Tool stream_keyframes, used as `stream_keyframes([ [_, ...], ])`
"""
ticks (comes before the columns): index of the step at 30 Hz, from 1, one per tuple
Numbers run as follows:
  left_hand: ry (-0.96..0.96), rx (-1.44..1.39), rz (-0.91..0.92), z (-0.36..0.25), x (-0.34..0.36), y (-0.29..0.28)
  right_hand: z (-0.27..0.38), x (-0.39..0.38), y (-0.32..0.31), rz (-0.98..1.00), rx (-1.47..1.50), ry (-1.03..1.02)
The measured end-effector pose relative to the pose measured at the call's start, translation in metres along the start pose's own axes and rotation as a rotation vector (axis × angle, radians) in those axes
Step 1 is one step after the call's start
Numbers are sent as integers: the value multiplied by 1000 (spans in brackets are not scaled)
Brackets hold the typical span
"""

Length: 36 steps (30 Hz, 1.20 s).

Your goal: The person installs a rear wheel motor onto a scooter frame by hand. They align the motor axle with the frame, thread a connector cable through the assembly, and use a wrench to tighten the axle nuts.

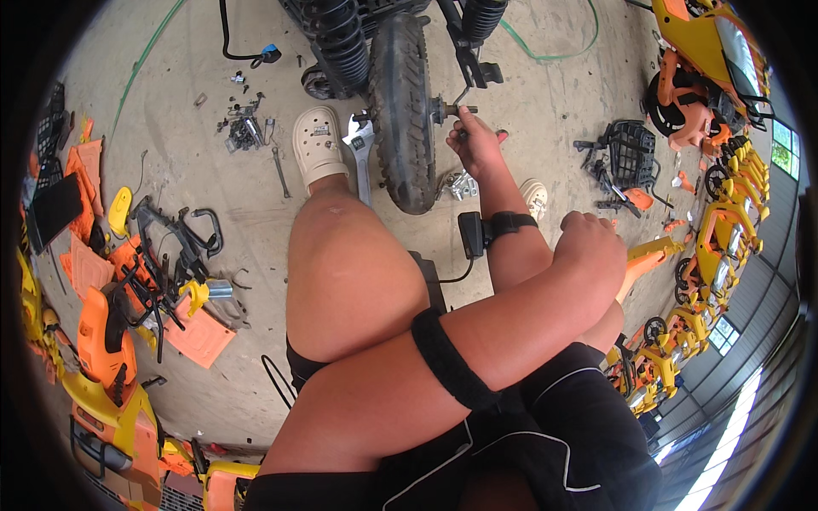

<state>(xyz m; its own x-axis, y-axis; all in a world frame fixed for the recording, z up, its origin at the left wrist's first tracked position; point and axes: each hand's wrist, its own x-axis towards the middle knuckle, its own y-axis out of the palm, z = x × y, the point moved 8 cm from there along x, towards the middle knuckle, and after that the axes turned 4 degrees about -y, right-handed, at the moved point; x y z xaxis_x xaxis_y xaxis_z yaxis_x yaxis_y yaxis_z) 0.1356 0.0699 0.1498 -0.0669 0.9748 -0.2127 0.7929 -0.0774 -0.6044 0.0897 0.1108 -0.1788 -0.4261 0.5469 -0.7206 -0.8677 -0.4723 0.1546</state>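
Observation:
A black knobby tire (402, 111) stands upright between my feet, under a machine with black coil springs (337, 43). My right hand (479, 146) reaches to the wheel's right side, its fingers closed at the protruding end of the axle (464, 110). A small dark reddish tip shows by that hand; its kind is unclear. Across my lap lies my left arm, and my left hand (594, 255) is curled near my right knee, its palm hidden. A large adjustable wrench (361, 157) leans beside the tire on its left, next to my beige clog (319, 140).
Loose bolts and small metal parts (245, 128) lie left of the foot, near a slim wrench (280, 173). More hardware (460, 185) sits right of the tire. Orange and yellow panels (102, 332) crowd the left; a black rack (631, 146) and yellow vehicles (724, 230) stand right.

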Motion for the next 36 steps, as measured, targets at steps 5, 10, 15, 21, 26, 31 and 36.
stream_keyframes([
  [5, 15, -24, -9, 1, 1, -5, -8, 4, -2, -15, -38, -32],
  [10, -27, -47, 145, -4, 8, 3, -13, 8, -2, -51, -45, -105],
  [15, -27, -50, 159, -3, 9, 6, -11, 8, -8, -96, -79, -185],
  [21, 19, -68, -47, -2, 1, -8, -5, 5, -6, -112, -83, -215],
  [26, 23, -54, -38, -2, 2, -5, -3, 4, -9, -147, -79, -245],
  [31, 17, -61, -44, -2, 3, -3, 2, 3, -14, -163, -72, -286],
  [36, 16, -50, -48, -2, 2, -2, 10, 0, -20, -196, -95, -319],
])
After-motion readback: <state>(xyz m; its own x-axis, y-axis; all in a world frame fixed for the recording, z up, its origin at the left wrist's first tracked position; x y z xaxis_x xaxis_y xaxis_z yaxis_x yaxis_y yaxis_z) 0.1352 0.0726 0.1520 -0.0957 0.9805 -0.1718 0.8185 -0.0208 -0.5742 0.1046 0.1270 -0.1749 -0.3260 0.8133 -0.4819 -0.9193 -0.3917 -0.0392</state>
